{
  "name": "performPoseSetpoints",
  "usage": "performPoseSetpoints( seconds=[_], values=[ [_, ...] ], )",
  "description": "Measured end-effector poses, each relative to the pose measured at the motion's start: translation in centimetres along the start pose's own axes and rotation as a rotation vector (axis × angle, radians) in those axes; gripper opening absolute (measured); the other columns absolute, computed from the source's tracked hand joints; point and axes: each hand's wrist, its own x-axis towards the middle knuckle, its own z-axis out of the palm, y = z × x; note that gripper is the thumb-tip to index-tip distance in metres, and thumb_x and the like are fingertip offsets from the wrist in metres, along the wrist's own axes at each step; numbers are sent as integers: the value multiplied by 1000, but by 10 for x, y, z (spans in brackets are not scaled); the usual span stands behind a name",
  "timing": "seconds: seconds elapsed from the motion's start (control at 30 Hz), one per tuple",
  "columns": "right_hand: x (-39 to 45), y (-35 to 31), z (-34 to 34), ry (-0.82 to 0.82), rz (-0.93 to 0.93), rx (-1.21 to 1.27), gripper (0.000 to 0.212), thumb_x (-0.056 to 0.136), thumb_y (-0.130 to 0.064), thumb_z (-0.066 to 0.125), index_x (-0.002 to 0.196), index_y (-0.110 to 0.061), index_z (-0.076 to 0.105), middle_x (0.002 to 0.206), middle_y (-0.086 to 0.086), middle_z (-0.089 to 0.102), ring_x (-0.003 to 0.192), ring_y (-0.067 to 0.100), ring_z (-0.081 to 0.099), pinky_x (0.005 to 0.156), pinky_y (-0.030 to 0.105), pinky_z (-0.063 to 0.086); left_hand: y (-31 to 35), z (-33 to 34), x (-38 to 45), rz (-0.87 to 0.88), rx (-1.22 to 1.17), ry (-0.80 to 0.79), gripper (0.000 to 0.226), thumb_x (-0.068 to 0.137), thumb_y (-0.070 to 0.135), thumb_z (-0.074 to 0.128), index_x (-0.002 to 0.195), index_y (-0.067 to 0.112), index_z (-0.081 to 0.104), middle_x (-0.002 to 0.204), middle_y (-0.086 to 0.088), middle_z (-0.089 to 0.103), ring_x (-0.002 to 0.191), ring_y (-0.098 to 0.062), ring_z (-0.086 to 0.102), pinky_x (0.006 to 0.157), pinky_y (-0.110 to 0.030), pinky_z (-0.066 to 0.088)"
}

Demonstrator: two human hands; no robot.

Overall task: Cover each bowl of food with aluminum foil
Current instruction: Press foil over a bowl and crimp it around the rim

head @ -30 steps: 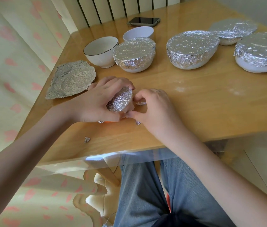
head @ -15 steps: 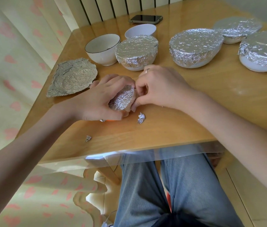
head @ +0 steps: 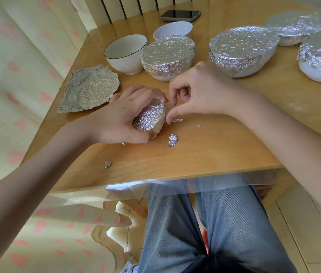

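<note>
1. Left hand [head: 120,117] grips 1 small foil-covered bowl [head: 148,118], tilted, above desk [head: 205,154]; right hand [head: 199,91] pinches at its rim.
2. 4 foil-covered bowls [head: 167,56] behind, 2 uncovered bowls [head: 126,52], 1 loose foil sheet [head: 90,89].
3. 3 foil scraps [head: 172,140] near hands.

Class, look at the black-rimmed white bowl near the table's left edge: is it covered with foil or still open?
Open. The black-rimmed bowl shows its bare rim and white inside, unlike the foil-covered bowl beside it.
</note>
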Motion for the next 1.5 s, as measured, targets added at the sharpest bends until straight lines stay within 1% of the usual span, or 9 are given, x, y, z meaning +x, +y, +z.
performPoseSetpoints(
  seconds=[0.1, 0.27, 0.37, 0.67, 0.9, 1.0, 1.07, 1.23, 1.5],
  values=[
    [-10, -4, 7, 1, -20, -25, 40, 57, -69, 70, 75, -34, 63, 50, -14, 50, 56, -1, 50, 53, 20, 33, -2, 0, -1, -17, 8, 10, 77, 62, 62, 52, 132, 46, 26, 133, 20, 32, 129, 3, 20, 104, -38, 22],
    [-8, -4, 14, 33, -11, 23, 11, 77, -38, 73, 84, -29, 70, 64, -15, 59, 62, 0, 53, 62, 25, 43, -1, 1, -1, 3, 18, 3, 73, 62, 60, 52, 130, 40, 31, 135, 13, 36, 132, -5, 25, 106, -38, 22],
    [-4, -4, 10, 16, -7, 37, 5, 79, -32, 73, 83, -30, 71, 66, -14, 61, 63, -2, 54, 66, 28, 48, -1, 1, -1, 1, 24, 8, 75, 62, 60, 51, 131, 37, 33, 136, 12, 36, 132, -5, 24, 106, -39, 22],
    [19, -6, -7, 44, -100, -222, 37, 69, -55, 73, 62, -21, 59, 55, -11, 47, 65, 13, 47, 57, 29, 32, -1, -3, -3, -15, -64, 5, 66, 62, 57, 52, 123, 50, 28, 126, 26, 34, 129, 0, 24, 106, -40, 26],
    [-19, -14, 4, 22, -72, -216, 43, 64, -70, 65, 77, -29, 61, 56, -16, 46, 65, 6, 48, 53, 20, 27, -1, 0, -1, 5, -2, 6, 71, 62, 60, 53, 128, 45, 30, 135, 15, 36, 131, -3, 24, 108, -42, 24],
    [-21, -24, 14, 56, -98, -245, 40, 73, -66, 62, 81, -26, 61, 61, -12, 44, 69, 9, 46, 53, 30, 24, -2, 0, -1, 1, 12, 14, 70, 65, 62, 53, 129, 44, 30, 135, 15, 35, 133, -4, 25, 108, -44, 24],
    [-19, -23, 15, 64, -101, -228, 37, 76, -61, 63, 81, -25, 62, 65, -12, 48, 69, 10, 48, 52, 24, 26, -2, 1, -2, 6, 25, 15, 70, 66, 62, 53, 129, 43, 30, 134, 15, 35, 132, -6, 26, 108, -45, 24],
    [-11, -17, 9, -2, -65, -75, 26, 74, -52, 71, 77, -25, 70, 62, -14, 60, 66, 6, 54, 61, 28, 43, -3, 2, 0, 18, 39, 16, 72, 66, 61, 52, 132, 39, 32, 138, 15, 36, 135, -5, 23, 111, -44, 22],
    [30, -16, -9, -264, 36, -58, 48, 47, -61, 82, 54, -16, 65, 51, -4, 60, 49, 10, 50, 46, 22, 32, 0, 0, 0, 1, 10, -14, 70, 61, 60, 52, 127, 49, 30, 132, 21, 32, 132, -3, 22, 105, -38, 19]
  ],
)
